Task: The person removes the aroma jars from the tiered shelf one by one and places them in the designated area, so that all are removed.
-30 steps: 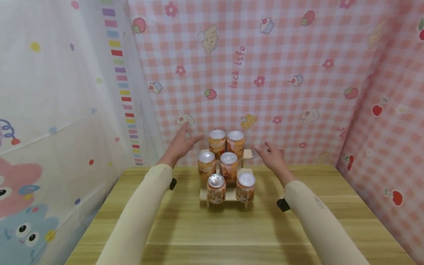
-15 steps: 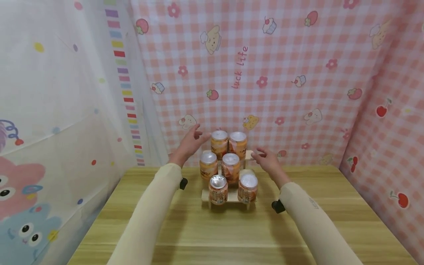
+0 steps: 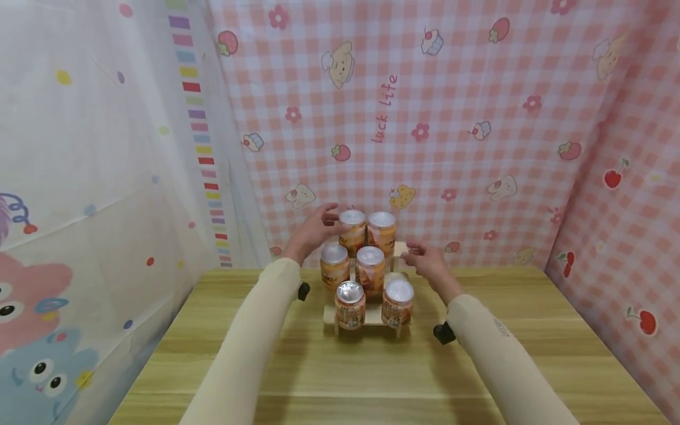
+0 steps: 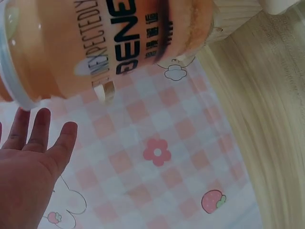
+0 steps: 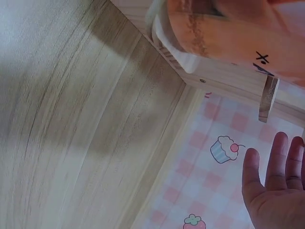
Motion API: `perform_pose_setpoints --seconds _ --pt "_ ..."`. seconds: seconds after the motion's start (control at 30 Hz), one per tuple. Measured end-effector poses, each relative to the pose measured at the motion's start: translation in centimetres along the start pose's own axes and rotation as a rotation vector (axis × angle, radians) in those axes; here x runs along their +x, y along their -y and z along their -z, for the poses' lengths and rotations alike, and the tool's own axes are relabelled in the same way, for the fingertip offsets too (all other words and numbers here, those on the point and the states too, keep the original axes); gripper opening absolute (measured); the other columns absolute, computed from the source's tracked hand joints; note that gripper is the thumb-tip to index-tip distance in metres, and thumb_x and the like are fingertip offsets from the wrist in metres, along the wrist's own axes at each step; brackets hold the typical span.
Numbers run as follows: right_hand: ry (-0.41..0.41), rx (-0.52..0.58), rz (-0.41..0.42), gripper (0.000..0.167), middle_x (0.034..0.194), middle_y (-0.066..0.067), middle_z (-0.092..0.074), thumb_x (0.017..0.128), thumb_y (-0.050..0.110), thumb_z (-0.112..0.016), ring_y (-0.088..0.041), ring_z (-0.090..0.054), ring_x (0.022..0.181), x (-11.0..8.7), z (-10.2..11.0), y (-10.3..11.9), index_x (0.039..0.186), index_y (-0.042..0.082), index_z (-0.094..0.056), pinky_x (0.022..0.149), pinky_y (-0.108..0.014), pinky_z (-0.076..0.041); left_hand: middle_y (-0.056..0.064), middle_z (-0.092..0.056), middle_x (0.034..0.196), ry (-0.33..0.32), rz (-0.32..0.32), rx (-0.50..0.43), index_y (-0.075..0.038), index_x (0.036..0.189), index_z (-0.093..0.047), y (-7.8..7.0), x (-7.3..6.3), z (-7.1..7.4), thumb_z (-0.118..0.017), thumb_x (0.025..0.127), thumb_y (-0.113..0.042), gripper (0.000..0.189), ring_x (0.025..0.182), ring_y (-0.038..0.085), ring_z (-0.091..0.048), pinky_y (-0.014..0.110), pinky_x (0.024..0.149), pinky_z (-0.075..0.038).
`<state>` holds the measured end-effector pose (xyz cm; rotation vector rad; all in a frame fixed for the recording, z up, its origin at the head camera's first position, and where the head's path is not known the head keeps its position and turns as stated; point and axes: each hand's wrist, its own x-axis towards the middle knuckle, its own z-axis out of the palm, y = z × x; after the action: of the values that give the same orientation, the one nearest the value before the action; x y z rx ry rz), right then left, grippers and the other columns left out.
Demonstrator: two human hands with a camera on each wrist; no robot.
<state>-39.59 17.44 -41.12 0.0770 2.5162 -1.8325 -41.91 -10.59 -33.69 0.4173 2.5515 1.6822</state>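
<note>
Several orange cans with silver lids stand in pairs on a stepped wooden rack. My left hand (image 3: 313,231) is beside the top-left can (image 3: 352,237), its thumb overlapping that can's side in the head view. In the left wrist view the fingers (image 4: 39,131) extend near the lid rim of a large orange can (image 4: 119,43). My right hand (image 3: 429,263) is at the right end of the rack's top shelf (image 3: 400,249), close to the top-right can (image 3: 381,231). In the right wrist view its fingers (image 5: 276,160) are extended, with a can (image 5: 224,36) above them.
Below stand the middle-left can (image 3: 334,268), the middle-right can (image 3: 370,271), the front-left can (image 3: 350,310) and the front-right can (image 3: 397,307). The rack is on a wood-grain table (image 3: 340,378). A pink checked cloth (image 3: 462,159) hangs right behind it.
My left hand has moved right, up to the top-left can. My right hand has moved left and slightly down, toward the top shelf's end. The cans keep their places on the rack.
</note>
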Motion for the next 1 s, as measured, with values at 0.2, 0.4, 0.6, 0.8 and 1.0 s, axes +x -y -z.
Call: perform_pose_setpoints --seconds 0.2,0.4,0.6,0.8,1.0 --pt "-0.007 0.081 -0.053 0.048 0.138 -0.022 -0.052 0.101 0.013 -0.056 -0.036 -0.056 0.121 0.0 -0.3 0.1 0.146 0.002 -0.043 0.098 -0.052 -0.045 0.017 -0.053 0.138 0.016 -0.037 -0.004 -0.009 0.151 -0.038 -0.1 0.7 -0.7 -0.076 0.089 -0.024 0.074 0.128 0.031 -0.049 0.045 0.105 -0.042" --pt "-0.023 0.081 -0.062 0.047 0.135 -0.024 -0.054 0.101 0.012 -0.056 -0.039 -0.056 0.121 -0.1 -0.6 0.0 0.145 0.002 -0.044 0.092 -0.049 -0.048 0.016 -0.054 0.136 0.012 -0.031 0.004 -0.007 0.148 -0.041 0.0 1.0 -1.1 -0.077 0.089 -0.021 0.071 0.126 0.030 -0.050 0.045 0.105 -0.041" --pt "-0.029 0.056 -0.055 0.047 0.135 -0.024 -0.055 0.100 0.013 -0.057 -0.038 -0.058 0.118 -0.3 -0.5 0.0 0.144 0.002 -0.045 0.086 -0.046 -0.049 0.013 -0.057 0.131 0.023 -0.024 0.003 -0.011 0.141 -0.049 0.1 1.4 -1.5 -0.078 0.087 -0.018 0.062 0.123 0.029 -0.052 0.045 0.105 -0.042" --pt "-0.026 0.046 -0.070 0.046 0.135 -0.023 -0.055 0.100 0.014 -0.058 -0.036 -0.058 0.118 -0.4 -0.5 0.2 0.144 0.004 -0.046 0.093 -0.051 -0.046 0.010 -0.056 0.129 0.011 -0.004 0.025 -0.013 0.141 -0.049 0.2 1.5 -1.7 -0.079 0.086 -0.022 0.063 0.121 0.027 -0.052 0.045 0.104 -0.042" --pt "-0.034 0.043 -0.065 0.046 0.135 -0.023 -0.055 0.100 0.014 -0.058 -0.036 -0.058 0.118 -0.3 -0.5 0.3 0.143 0.003 -0.046 0.096 -0.054 -0.045 0.009 -0.059 0.125 -0.007 -0.036 0.047 -0.012 0.136 -0.053 0.2 1.7 -1.8 -0.080 0.086 -0.022 0.057 0.117 0.025 -0.054 0.044 0.102 -0.044"
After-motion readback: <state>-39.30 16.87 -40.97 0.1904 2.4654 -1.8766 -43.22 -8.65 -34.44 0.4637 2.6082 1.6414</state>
